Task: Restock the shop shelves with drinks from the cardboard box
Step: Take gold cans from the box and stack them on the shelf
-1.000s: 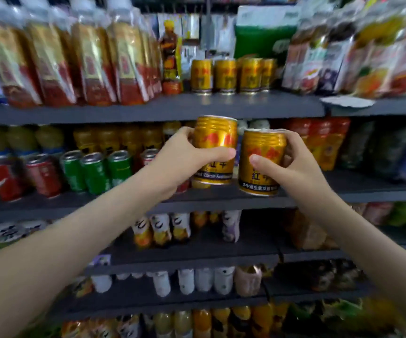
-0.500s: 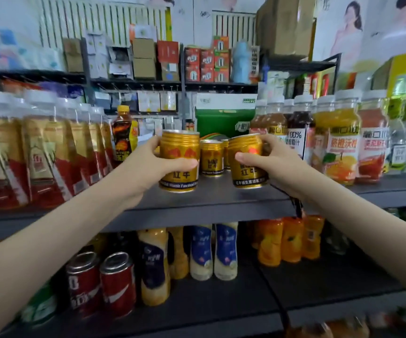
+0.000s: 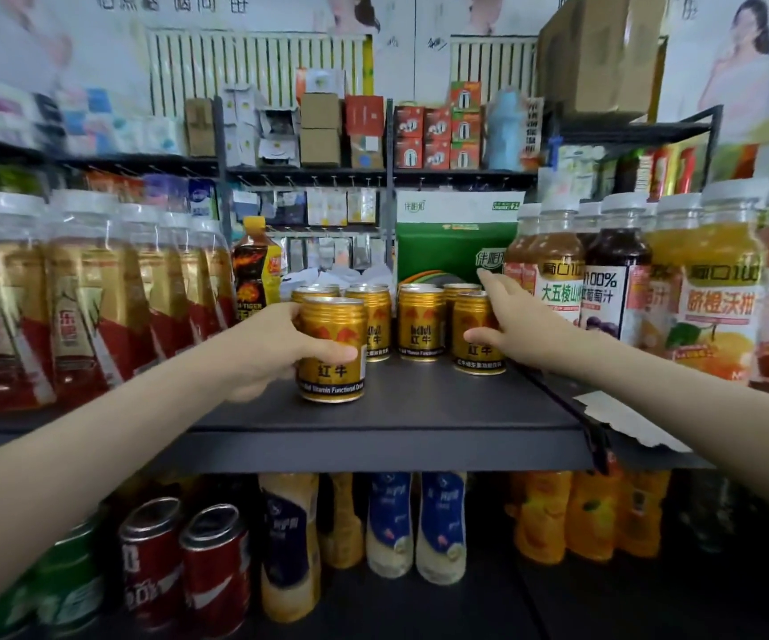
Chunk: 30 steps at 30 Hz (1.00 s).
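My left hand (image 3: 272, 351) grips a gold Red Bull can (image 3: 333, 351) that stands upright on the dark shelf (image 3: 419, 408), in front of the other cans. My right hand (image 3: 519, 325) holds a second gold can (image 3: 474, 337) at the right end of the row, thumb on its front and fingers stretched over its top and far side; that can also rests on the shelf. Between the two stand more gold cans (image 3: 419, 323) in a row further back. The cardboard box is out of view.
Red-and-gold bottles (image 3: 82, 297) fill the shelf's left part. Juice bottles (image 3: 706, 288) crowd the right part, close to my right wrist. A green carton (image 3: 447, 251) stands behind the cans. A lower shelf holds red cans (image 3: 188, 565) and more bottles.
Both hands rose from the lower shelf level to this shelf and moved forward. The two cans, held in the air before, now stand on the shelf among the other gold cans.
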Motion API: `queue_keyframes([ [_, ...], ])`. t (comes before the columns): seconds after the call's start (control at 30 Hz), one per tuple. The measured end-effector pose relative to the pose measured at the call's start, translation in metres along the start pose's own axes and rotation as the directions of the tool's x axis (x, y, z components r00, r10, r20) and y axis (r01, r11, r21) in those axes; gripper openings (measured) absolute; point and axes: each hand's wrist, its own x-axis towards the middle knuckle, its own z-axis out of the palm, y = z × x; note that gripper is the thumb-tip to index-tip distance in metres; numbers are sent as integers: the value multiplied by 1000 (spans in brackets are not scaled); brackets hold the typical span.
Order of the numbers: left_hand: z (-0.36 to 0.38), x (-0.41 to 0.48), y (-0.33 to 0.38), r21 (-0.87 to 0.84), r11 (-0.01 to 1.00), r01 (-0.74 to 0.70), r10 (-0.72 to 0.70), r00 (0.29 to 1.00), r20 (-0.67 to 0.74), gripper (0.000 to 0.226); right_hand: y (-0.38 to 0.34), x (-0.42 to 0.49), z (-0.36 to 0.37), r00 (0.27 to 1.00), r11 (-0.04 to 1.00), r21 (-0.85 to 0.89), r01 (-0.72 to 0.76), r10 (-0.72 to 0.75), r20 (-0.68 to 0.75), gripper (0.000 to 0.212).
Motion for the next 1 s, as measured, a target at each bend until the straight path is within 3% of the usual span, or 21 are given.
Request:
queue_keyframes([
  [0.13, 4, 0, 3, 81, 997, 6, -8, 999, 31, 73, 2, 0, -3, 977, 941, -263, 212, -208, 44, 93],
  [0.23, 8, -4, 4, 276, 959, -59, 71, 997, -34, 88, 1, 2, -4, 980, 944, -265, 199, -187, 69, 92],
  [0.33, 13, -10, 4, 526, 836, -155, 262, 956, -135, 107, 0, 7, -2, 986, 954, -252, 160, -145, 78, 92],
  [0.4, 18, -14, 2, 636, 742, -212, 369, 921, -123, 102, -1, 10, 0, 988, 955, -255, 150, -132, 84, 92],
  [0.47, 19, -15, 1, 702, 681, -206, 377, 921, -96, 93, -1, 13, 1, 988, 956, -256, 145, -125, 96, 91],
  [0.83, 5, -10, 1, 601, 767, -225, 314, 948, -47, 75, -2, 24, 9, 990, 954, -285, 91, -55, 130, 91],
  [1.0, -14, -2, -7, 580, 787, -211, 308, 949, -72, 80, -13, 22, 7, 983, 916, -355, 184, -177, 53, 101],
])
